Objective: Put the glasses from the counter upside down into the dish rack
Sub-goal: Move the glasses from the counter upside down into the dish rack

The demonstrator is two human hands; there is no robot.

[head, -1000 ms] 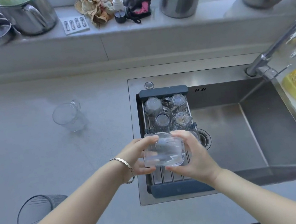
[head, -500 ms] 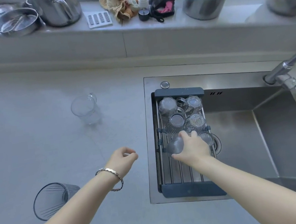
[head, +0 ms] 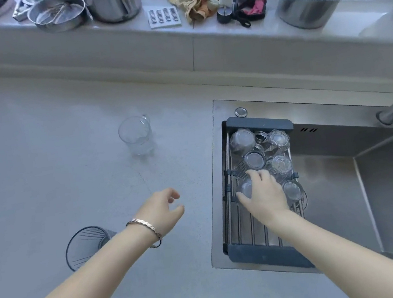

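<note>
**Head view: glass set down in rack, left hand withdrawn**

Head view, compared with one second ago: both hands then held a clear glass above the near part of the dish rack (head: 266, 249). The left hand (head: 160, 211) has since let go and now hovers over the grey surface (head: 43, 169), fingers loosely curled and holding nothing. The right hand (head: 262, 195) has moved deeper into the rack and is clasped over the glass (head: 245, 188), thumb on its left side, fingers draped across its top. The camera has also shifted, so the sink (head: 332, 181) sits further right in the picture.

Condition of the glass: clear, mostly covered by the hand, standing in the middle of the rack's left side. Whether it is fully resting on the bars cannot be told.

Five other glasses (head: 254, 160) stand upside down in the rack, bases up, packed close at the far end and right side.

Remaining on the surface: a clear handled cup (head: 136, 136), upright, well left of the sink; a dark ribbed glass (head: 86, 247), near the left forearm.
</note>
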